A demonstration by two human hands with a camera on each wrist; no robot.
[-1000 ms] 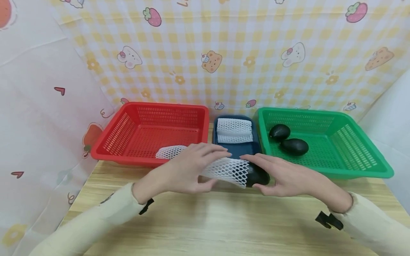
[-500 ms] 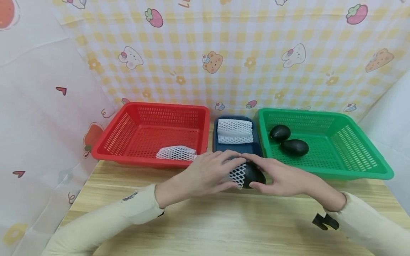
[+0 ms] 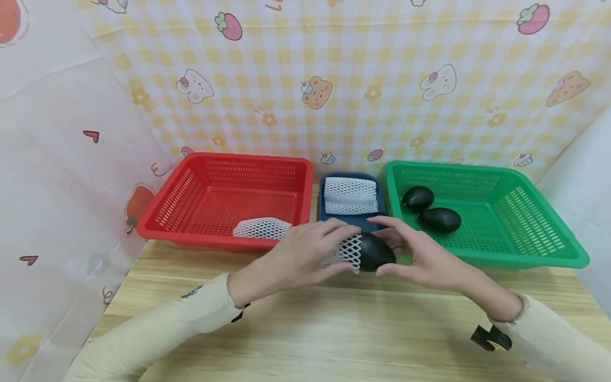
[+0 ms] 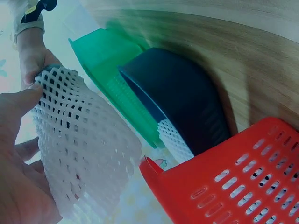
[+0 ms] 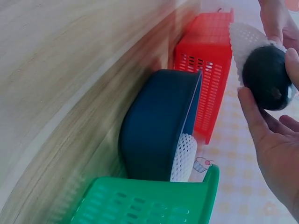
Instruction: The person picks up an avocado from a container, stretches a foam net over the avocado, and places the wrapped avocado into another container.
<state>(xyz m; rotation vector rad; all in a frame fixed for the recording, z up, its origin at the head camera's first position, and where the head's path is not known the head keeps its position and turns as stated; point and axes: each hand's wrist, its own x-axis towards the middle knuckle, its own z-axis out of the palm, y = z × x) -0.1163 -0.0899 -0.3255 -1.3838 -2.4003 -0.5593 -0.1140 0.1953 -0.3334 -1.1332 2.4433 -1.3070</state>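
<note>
A dark avocado (image 3: 377, 252) sits partly inside a white foam net sleeve (image 3: 350, 252), held above the table before the blue tray. My left hand (image 3: 307, 254) grips the sleeve around its covered end, thumb below and fingers over the top. At the bare end, my right hand (image 3: 425, 260) holds the avocado between thumb and fingers, with the index finger lifted off. In the left wrist view the net (image 4: 86, 135) hangs loose and wide at its far end. The right wrist view shows the avocado's bare tip (image 5: 266, 79) with fingertips on either side.
A red basket (image 3: 224, 241) at left holds one netted piece (image 3: 262, 228). Flat foam nets (image 3: 350, 195) lie in the blue tray (image 3: 353, 222) at the middle. The green basket (image 3: 515, 257) at right holds two avocados (image 3: 440, 219). A patterned cloth hangs behind.
My left hand has slid right along the sleeve toward the avocado. My right hand's upper fingers have lifted and spread from the avocado's top. Baskets and tray are unchanged.
</note>
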